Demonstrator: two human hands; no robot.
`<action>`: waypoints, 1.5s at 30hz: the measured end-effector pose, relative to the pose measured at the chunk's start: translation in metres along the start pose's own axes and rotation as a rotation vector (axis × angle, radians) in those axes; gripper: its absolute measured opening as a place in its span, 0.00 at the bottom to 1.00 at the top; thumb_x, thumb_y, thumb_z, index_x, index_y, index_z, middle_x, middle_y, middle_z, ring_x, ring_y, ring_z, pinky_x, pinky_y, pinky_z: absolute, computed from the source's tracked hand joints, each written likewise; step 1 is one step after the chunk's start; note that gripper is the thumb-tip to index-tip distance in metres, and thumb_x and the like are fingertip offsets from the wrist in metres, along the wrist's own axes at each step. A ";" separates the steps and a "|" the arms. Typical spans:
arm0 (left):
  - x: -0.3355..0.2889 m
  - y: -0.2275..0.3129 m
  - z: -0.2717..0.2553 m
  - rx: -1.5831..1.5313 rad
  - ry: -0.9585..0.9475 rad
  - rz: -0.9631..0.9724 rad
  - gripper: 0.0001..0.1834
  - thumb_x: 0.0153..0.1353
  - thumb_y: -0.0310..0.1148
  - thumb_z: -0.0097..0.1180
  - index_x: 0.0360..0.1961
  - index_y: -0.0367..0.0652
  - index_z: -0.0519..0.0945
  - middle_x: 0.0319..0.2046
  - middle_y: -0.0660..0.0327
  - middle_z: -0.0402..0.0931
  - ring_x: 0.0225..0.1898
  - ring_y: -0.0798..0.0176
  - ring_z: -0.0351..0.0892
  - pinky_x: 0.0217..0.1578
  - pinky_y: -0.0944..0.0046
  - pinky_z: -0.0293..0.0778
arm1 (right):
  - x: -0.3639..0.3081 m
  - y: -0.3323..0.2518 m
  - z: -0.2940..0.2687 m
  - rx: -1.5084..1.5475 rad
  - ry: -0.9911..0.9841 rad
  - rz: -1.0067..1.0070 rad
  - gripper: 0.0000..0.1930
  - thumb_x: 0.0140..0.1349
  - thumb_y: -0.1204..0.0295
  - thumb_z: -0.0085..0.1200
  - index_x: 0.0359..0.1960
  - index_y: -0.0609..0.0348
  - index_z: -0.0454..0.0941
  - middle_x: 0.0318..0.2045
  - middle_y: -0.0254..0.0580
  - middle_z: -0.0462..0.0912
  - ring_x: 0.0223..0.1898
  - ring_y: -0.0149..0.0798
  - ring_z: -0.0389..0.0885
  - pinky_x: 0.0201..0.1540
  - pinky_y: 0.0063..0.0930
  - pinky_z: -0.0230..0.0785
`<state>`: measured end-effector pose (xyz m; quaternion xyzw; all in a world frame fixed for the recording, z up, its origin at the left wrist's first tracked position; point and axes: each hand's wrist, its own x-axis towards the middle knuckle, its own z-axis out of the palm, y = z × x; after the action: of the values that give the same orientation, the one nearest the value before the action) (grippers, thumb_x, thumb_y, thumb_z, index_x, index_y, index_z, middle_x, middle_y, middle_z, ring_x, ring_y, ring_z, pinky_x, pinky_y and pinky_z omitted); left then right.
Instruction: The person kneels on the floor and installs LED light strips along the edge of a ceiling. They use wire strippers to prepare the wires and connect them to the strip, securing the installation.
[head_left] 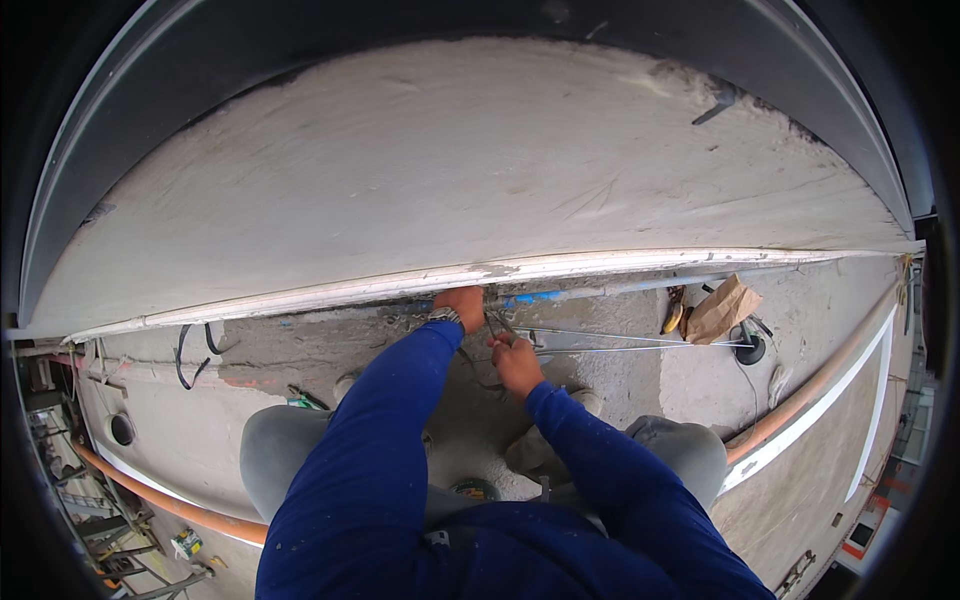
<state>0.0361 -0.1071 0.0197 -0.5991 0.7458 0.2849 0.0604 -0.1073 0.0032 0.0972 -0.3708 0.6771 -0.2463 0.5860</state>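
I crouch at a low wall in blue sleeves, both arms stretched forward. My left hand (462, 306), with a watch at its wrist, reaches under the white strip (400, 280) at the wall's foot; its fingers are hidden. My right hand (517, 368) is a little nearer and to the right, its fingers closed around a dark, thin, bent piece (490, 322) that looks like a cable loop or tool handles. Beside that hand, thin pale rods (620, 348) run right to a black round object (749, 348). Between my hands the detail is too small to make out.
A blue-marked pipe (560, 294) lies along the wall base. To the right are a brown paper bag (724, 310) and a yellow-and-dark item (672, 318). Black cable ends (190, 372) rise at left. Orange pipes (185, 512) run behind me, near a round floor hole (121, 430).
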 end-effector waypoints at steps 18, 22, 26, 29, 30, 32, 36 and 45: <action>0.002 -0.003 0.005 0.007 0.025 0.038 0.16 0.55 0.30 0.57 0.45 0.44 0.87 0.47 0.44 0.86 0.50 0.41 0.86 0.52 0.43 0.82 | -0.018 -0.014 0.000 0.058 0.037 0.012 0.15 0.71 0.73 0.47 0.47 0.73 0.82 0.20 0.42 0.79 0.24 0.34 0.79 0.31 0.36 0.69; 0.003 -0.004 0.006 -0.006 0.020 0.060 0.16 0.54 0.29 0.57 0.45 0.44 0.87 0.47 0.45 0.86 0.50 0.41 0.86 0.52 0.43 0.82 | -0.015 -0.004 0.001 0.011 0.049 -0.027 0.15 0.71 0.72 0.48 0.46 0.73 0.83 0.19 0.47 0.79 0.25 0.38 0.80 0.33 0.39 0.70; 0.002 -0.006 0.007 -0.001 0.024 0.060 0.16 0.54 0.29 0.57 0.44 0.44 0.87 0.46 0.44 0.86 0.50 0.41 0.87 0.51 0.43 0.82 | -0.016 -0.002 0.002 -0.007 0.049 -0.054 0.15 0.70 0.72 0.48 0.46 0.73 0.83 0.20 0.52 0.80 0.26 0.43 0.82 0.36 0.42 0.71; 0.001 -0.008 0.007 0.017 0.046 0.059 0.15 0.54 0.29 0.57 0.43 0.43 0.87 0.45 0.45 0.87 0.50 0.41 0.87 0.50 0.43 0.83 | -0.017 -0.003 0.002 -0.025 0.040 -0.063 0.15 0.70 0.72 0.48 0.46 0.73 0.83 0.20 0.54 0.80 0.26 0.45 0.82 0.37 0.44 0.72; 0.000 -0.004 0.004 0.022 0.052 0.064 0.15 0.54 0.29 0.57 0.43 0.43 0.87 0.45 0.45 0.87 0.49 0.41 0.87 0.50 0.43 0.83 | -0.018 -0.004 0.001 -0.031 0.042 -0.062 0.15 0.70 0.72 0.48 0.46 0.73 0.83 0.21 0.54 0.80 0.27 0.45 0.82 0.37 0.44 0.72; -0.001 0.002 -0.002 -0.001 -0.007 0.058 0.16 0.54 0.29 0.57 0.44 0.44 0.87 0.46 0.45 0.87 0.50 0.42 0.87 0.51 0.44 0.82 | -0.014 0.005 0.000 -0.023 0.061 -0.068 0.15 0.70 0.72 0.48 0.46 0.73 0.83 0.21 0.52 0.81 0.26 0.43 0.82 0.36 0.43 0.71; 0.000 -0.006 -0.006 -0.018 -0.091 0.067 0.23 0.53 0.31 0.58 0.52 0.46 0.87 0.49 0.46 0.86 0.54 0.42 0.85 0.56 0.45 0.80 | -0.017 -0.007 -0.001 0.096 0.017 0.017 0.16 0.70 0.71 0.49 0.48 0.72 0.83 0.22 0.44 0.81 0.24 0.36 0.80 0.32 0.38 0.70; 0.023 -0.036 -0.012 -0.471 -0.500 0.173 0.43 0.50 0.40 0.69 0.70 0.40 0.73 0.69 0.48 0.73 0.70 0.52 0.73 0.67 0.57 0.71 | -0.019 -0.021 -0.005 0.071 -0.033 0.074 0.18 0.67 0.71 0.51 0.51 0.72 0.82 0.27 0.33 0.80 0.29 0.26 0.74 0.34 0.27 0.66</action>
<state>0.0658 -0.1371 0.0068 -0.4429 0.6697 0.5912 0.0768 -0.1071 0.0055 0.1258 -0.3287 0.6714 -0.2423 0.6184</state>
